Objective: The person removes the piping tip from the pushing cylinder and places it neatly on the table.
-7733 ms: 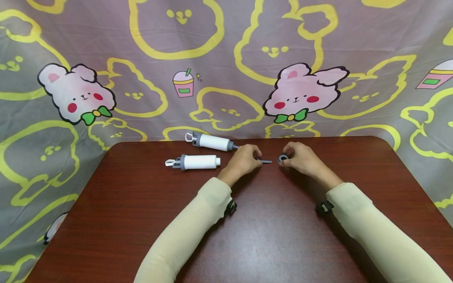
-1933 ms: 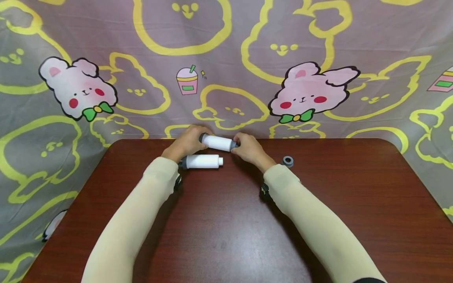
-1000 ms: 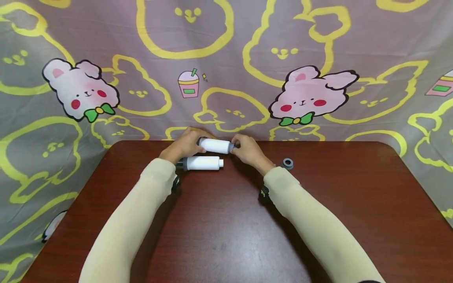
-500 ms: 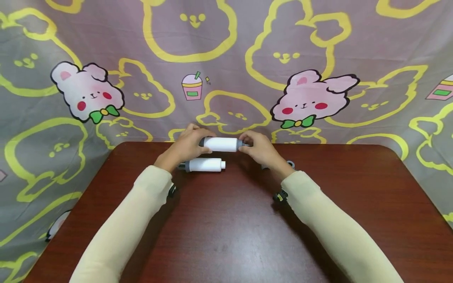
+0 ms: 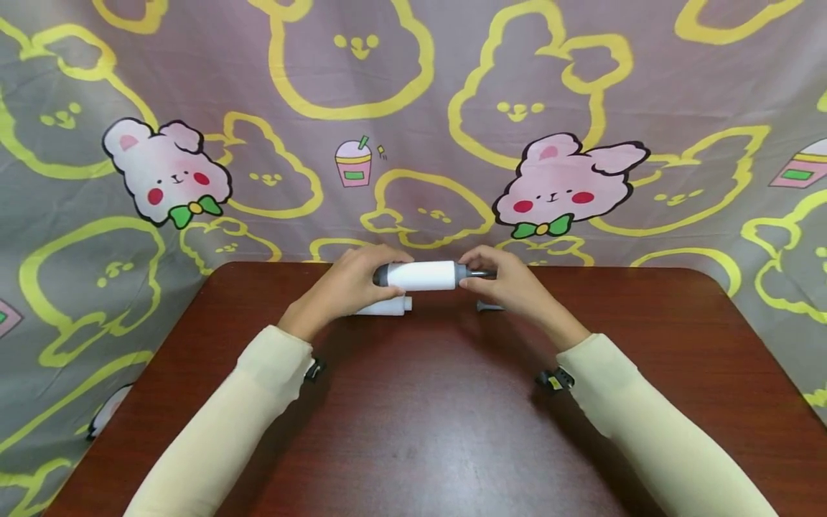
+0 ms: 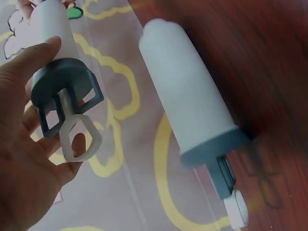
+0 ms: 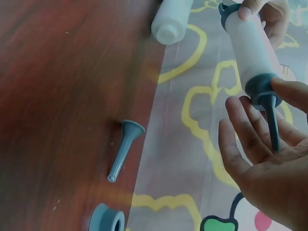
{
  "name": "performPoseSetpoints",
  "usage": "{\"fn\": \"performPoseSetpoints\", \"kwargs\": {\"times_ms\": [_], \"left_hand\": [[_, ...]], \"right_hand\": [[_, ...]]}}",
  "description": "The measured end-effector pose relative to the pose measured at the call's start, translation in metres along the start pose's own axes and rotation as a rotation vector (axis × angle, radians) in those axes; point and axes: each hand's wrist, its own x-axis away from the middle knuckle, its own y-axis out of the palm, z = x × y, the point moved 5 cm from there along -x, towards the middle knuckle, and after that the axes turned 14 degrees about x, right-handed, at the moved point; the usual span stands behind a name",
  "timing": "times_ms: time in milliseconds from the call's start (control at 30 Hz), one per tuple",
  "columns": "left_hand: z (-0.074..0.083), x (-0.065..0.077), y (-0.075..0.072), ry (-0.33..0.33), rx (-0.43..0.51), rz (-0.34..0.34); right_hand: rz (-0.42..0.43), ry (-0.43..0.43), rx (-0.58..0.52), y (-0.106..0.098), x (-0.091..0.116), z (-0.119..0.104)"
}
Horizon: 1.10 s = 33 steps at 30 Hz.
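Observation:
A white syringe (image 5: 423, 276) with grey ends is held level above the table's far part. My left hand (image 5: 349, 283) grips its plunger end; a grey collar with finger loops and a white ring pull (image 6: 82, 139) stick out there in the left wrist view. My right hand (image 5: 507, 280) pinches the grey nozzle cap (image 7: 262, 89) between thumb and fingers, and the thin nozzle (image 7: 272, 122) points along the palm. A second white syringe (image 6: 190, 91), bare-tipped, lies on the table beneath, partly hidden by my left hand in the head view.
On the brown table (image 5: 426, 402) a loose grey nozzle (image 7: 122, 151) lies below my right hand. A grey ring (image 7: 98, 219) sits beside it, cut off by the frame's edge. A patterned cloth (image 5: 426, 136) hangs along the back.
My hands have gone from the loose nozzle and grey ring to the rear syringe. It has since been lifted off the table and moved right and nearer, now covering more of the second syringe.

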Motion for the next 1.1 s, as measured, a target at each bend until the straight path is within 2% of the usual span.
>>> {"fn": "performPoseSetpoints", "kwargs": {"times_ms": [300,567,800,933,1100], "left_hand": [[0.026,0.018,0.015,0.06,-0.006,-0.007],[0.04,0.032,0.021,0.137,0.011,0.035],[0.047,0.041,0.024,0.196,0.033,0.051],[0.052,0.043,0.026,0.251,0.056,0.044],[0.057,0.043,0.026,0.284,0.052,0.04]], "right_hand": [[-0.063,0.009,-0.079,-0.005,0.033,0.007],[-0.098,-0.011,-0.155,-0.007,0.051,0.007],[-0.1,-0.018,-0.131,-0.01,0.063,0.006],[-0.094,-0.005,-0.113,-0.012,0.069,0.005],[-0.084,0.002,-0.096,-0.016,0.076,0.003]]}}
